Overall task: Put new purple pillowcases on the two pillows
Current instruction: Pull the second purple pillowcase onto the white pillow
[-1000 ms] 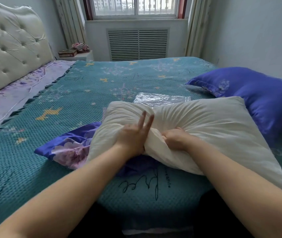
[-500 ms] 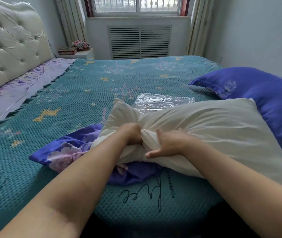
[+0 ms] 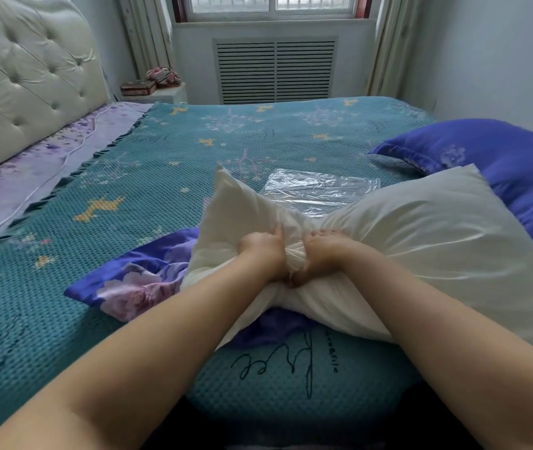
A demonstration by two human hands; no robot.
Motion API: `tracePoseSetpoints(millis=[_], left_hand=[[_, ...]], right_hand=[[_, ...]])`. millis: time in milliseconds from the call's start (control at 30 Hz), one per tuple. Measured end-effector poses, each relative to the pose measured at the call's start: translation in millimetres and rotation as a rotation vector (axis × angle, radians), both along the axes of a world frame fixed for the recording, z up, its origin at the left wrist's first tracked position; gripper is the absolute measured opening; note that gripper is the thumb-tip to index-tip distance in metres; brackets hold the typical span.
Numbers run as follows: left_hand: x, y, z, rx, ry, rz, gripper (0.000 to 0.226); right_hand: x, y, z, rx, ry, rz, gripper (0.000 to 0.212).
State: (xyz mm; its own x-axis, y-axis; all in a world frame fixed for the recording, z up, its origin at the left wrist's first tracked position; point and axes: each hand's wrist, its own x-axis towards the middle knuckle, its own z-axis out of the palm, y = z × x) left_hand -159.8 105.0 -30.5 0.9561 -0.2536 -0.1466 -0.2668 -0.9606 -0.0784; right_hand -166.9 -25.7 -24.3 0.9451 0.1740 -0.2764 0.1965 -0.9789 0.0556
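A bare white pillow [image 3: 427, 241] lies across the near edge of the bed. My left hand [image 3: 263, 254] and my right hand [image 3: 321, 251] squeeze it side by side near its left end, so the cloth bunches between them and the left corner sticks up. A purple flowered pillowcase [image 3: 135, 280] lies flat on the bed, partly under the pillow's left end. A second pillow inside a purple case [image 3: 498, 170] rests at the right, behind the white one.
The teal bedspread [image 3: 161, 177] covers the bed. An empty clear plastic bag [image 3: 317, 190] lies just beyond the white pillow. A tufted cream headboard [image 3: 25, 79] stands at the left. A nightstand with small items [image 3: 154, 89] sits by the window wall.
My left hand closed from spread fingers into a grip on the pillow. Both hands drew together, pinching the pillow tighter, and its left corner rose.
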Motion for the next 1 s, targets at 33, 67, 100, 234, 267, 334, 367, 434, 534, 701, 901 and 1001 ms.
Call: tracePoseSetpoints(millis=[33, 67, 100, 234, 267, 334, 367, 434, 534, 701, 901, 1001], left_hand=[[1.0, -5.0, 1.7, 0.066, -0.025, -0.034, 0.099], [0.0, -8.8, 4.1, 0.134, -0.068, -0.073, 0.085], [-1.5, -13.0, 6.5, 0.196, -0.133, -0.123, 0.07], [4.9, -14.5, 12.6, 0.2, -0.264, -0.447, 0.076], [7.5, -12.4, 14.5, 0.171, -0.194, -0.469, 0.094], [11.2, -8.7, 15.6, 0.159, -0.108, -0.398, 0.122], [10.5, -8.5, 16.1, 0.161, -0.112, -0.352, 0.126], [6.3, -7.4, 15.5, 0.152, -0.118, -0.268, 0.117], [-0.5, -4.2, 15.0, 0.121, -0.155, -0.274, 0.066], [-17.8, 7.8, 11.5, -0.007, -0.253, -0.332, 0.045], [-37.9, 22.4, 3.3, -0.052, -0.317, -0.431, 0.049], [-40.0, 32.6, 3.1, -0.013, -0.314, -0.382, 0.056]], right_hand=[[-2.6, -1.9, -0.7, 0.006, -0.007, 0.009, 0.113], [-5.4, -3.0, -2.3, 0.018, -0.015, 0.02, 0.106], [-9.4, -4.7, -3.6, 0.037, -0.031, 0.035, 0.099], [-28.3, -7.4, -4.8, 0.093, -0.14, 0.099, 0.075], [-33.3, -8.5, -4.3, 0.096, -0.161, 0.109, 0.07], [-43.7, -7.3, -5.3, 0.114, -0.225, 0.113, 0.061], [-48.4, -5.2, -6.8, 0.126, -0.27, 0.102, 0.058], [-55.7, 0.8, -9.9, 0.139, -0.349, 0.069, 0.058], [-59.2, 5.9, -9.3, 0.125, -0.395, 0.029, 0.067], [-58.1, 13.6, -3.0, 0.002, -0.432, 0.098, 0.107], [-35.6, 8.4, 14.9, -0.039, -0.174, 0.289, 0.113], [-28.0, 13.6, 16.5, -0.1, -0.135, 0.297, 0.081]])
